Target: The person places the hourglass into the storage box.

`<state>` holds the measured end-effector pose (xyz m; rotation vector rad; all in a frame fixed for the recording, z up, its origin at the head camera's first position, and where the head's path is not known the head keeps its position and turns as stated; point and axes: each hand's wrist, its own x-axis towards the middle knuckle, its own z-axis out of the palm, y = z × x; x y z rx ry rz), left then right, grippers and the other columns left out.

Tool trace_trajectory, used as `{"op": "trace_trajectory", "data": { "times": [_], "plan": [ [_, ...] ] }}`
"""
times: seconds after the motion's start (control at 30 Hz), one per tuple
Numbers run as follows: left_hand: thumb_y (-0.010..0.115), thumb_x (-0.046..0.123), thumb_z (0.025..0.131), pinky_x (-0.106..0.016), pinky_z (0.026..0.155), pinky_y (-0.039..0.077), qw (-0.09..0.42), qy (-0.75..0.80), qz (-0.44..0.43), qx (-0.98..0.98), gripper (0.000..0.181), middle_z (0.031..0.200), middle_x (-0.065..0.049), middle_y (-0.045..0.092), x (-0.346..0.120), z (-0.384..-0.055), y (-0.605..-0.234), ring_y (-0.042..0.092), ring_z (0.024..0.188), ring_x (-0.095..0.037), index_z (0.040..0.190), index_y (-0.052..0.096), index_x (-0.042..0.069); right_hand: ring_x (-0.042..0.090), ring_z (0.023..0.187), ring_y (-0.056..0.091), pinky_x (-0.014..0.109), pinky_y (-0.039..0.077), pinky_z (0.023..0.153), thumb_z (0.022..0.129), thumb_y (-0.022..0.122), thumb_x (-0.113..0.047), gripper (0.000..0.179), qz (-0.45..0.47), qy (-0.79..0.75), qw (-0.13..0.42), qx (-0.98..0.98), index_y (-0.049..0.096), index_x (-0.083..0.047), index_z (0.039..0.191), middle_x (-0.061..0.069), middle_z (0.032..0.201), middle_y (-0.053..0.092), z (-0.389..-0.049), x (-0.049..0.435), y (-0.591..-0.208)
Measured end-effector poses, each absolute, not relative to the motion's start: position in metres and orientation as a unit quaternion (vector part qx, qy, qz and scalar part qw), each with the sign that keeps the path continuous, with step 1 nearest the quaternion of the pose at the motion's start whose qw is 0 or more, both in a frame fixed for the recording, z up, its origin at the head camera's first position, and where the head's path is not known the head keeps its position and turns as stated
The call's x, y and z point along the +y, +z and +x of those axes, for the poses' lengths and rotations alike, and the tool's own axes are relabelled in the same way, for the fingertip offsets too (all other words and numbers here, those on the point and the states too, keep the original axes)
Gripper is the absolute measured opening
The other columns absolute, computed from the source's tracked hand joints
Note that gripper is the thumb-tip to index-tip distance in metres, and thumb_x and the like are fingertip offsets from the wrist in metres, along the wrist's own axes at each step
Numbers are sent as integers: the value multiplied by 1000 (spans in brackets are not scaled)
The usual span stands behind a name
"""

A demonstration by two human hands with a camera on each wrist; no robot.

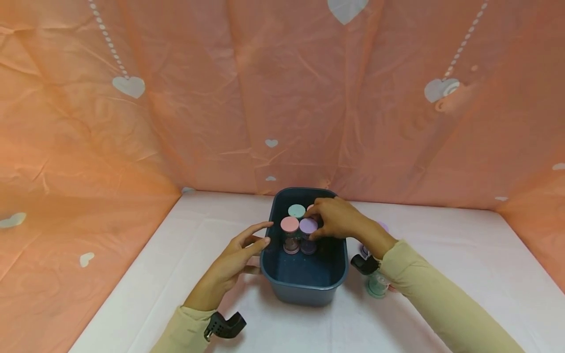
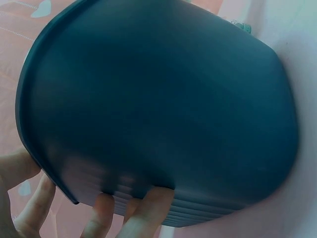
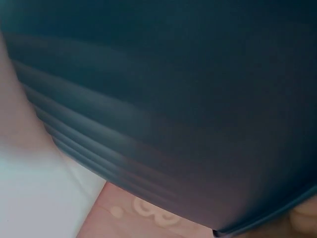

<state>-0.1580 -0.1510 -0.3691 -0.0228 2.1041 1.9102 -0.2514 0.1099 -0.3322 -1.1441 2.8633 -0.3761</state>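
A dark blue-grey plastic bin (image 1: 304, 294) stands on the white table, holding several small sand timers with coloured end caps. Among them are a pink-capped timer (image 1: 290, 224), a purple-capped timer (image 1: 308, 225) and a mint-capped timer (image 1: 296, 211). My right hand (image 1: 337, 218) reaches over the bin's right rim and pinches the purple-capped timer between thumb and fingers. Partly hidden behind those fingers is another pink cap. My left hand (image 1: 240, 255) rests against the bin's left side, fingers spread; in the left wrist view its fingertips (image 2: 161, 196) touch the ribbed wall.
To the right of the bin, under my right forearm, several more sand timers stand on the table, including a green one (image 1: 376, 286); the sleeve covers part of them. An orange-pink sheet with pale hearts (image 1: 129, 87) hangs behind and beside the white table (image 1: 185, 235).
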Motion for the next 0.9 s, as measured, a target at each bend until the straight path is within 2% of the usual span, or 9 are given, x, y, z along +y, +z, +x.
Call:
{"op": "trace_trajectory", "data": {
  "times": [0.23,0.4,0.57,0.9],
  "plan": [
    [62,31,99,-32,65,58,151,665,-7,731,47,132,-22,47,-151,-158,-370,66,99,-25,144,51,27,15,84,60,31,49,76,82,80,-38,46,-365,-171,21,915,72,-14,120,2,94,64,-243,120,-323],
    [62,30,99,-32,65,59,152,665,-7,731,46,131,-22,47,-152,-158,-370,66,97,-24,144,51,27,20,98,66,37,55,84,88,76,-34,44,-351,-238,13,906,69,-12,126,5,107,69,-231,135,-317],
    [62,30,99,-32,65,59,151,665,-7,732,46,131,-22,47,-153,-157,-369,67,97,-24,144,51,27,19,104,63,43,52,90,89,74,-36,45,-319,-258,-11,912,66,-16,128,2,110,68,-218,155,-311],
    [63,33,98,-29,62,57,149,661,1,735,49,131,-22,47,-153,-159,-372,66,96,-22,145,50,27,14,104,62,41,49,86,93,70,-37,35,-268,-286,-56,918,67,-24,125,-6,112,69,-196,206,-321]
  ]
}}
